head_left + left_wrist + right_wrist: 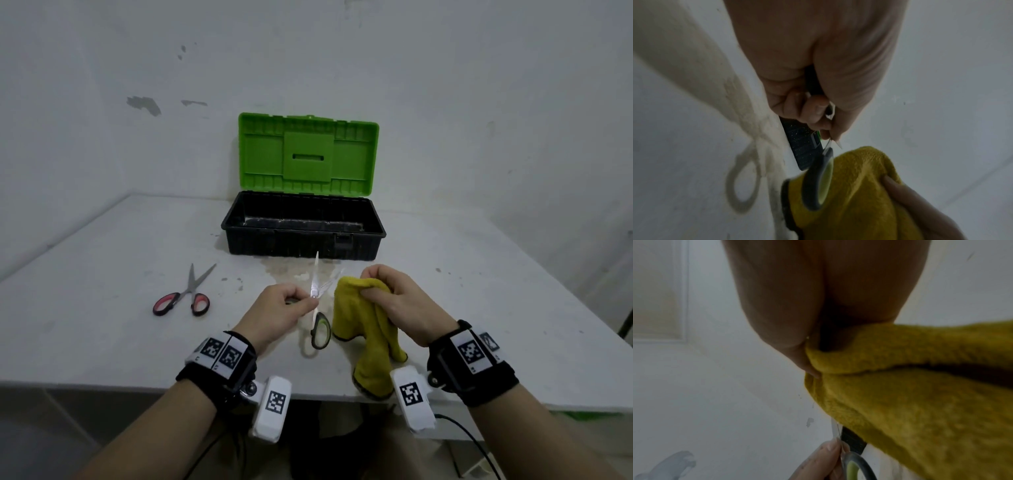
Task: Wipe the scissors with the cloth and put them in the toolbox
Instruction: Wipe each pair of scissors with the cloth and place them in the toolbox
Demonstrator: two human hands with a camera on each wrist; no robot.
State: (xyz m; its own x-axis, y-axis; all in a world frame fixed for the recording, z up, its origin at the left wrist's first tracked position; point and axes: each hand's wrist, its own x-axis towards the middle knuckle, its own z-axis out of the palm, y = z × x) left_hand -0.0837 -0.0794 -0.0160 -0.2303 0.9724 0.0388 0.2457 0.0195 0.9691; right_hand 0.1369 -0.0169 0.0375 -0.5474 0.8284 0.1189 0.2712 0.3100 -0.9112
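Scissors with green handles sit pinched in the left hand; the right hand grips a yellow cloth.

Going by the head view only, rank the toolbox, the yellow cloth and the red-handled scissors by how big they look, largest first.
1. Toolbox, with its lid up, looks by far the largest.
2. Cloth, hanging from the right hand, looks next; it is nearer the camera, which flatters it.
3. Red-handled scissors, lying on the table, look smallest.
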